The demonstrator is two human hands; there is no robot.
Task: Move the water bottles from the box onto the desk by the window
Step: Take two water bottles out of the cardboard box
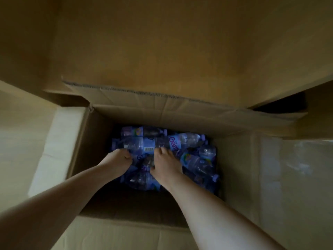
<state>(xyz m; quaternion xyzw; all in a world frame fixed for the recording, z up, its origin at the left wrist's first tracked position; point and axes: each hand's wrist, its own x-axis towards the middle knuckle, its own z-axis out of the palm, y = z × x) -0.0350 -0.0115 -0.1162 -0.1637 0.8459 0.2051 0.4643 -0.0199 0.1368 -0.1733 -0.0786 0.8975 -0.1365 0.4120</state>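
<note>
Several clear water bottles with purple labels (pixel 191 139) lie in a heap at the bottom of a deep cardboard box (pixel 236 159). Both my arms reach down into it. My left hand (pixel 118 158) is curled over the near edge of a lying bottle with a barcode label (pixel 144 144). My right hand (pixel 164 164) sits just right of it, its fingers bent down around a bottle in the middle of the heap. Exactly which bottle each hand grips is hidden by the hands and the dim light.
The box's flaps stand open: a far flap (pixel 171 109), a pale left flap (pixel 59 145) and a near flap (pixel 126 235). More cardboard (pixel 171 42) rises behind the box. A taped cardboard surface (pixel 292 168) lies to the right.
</note>
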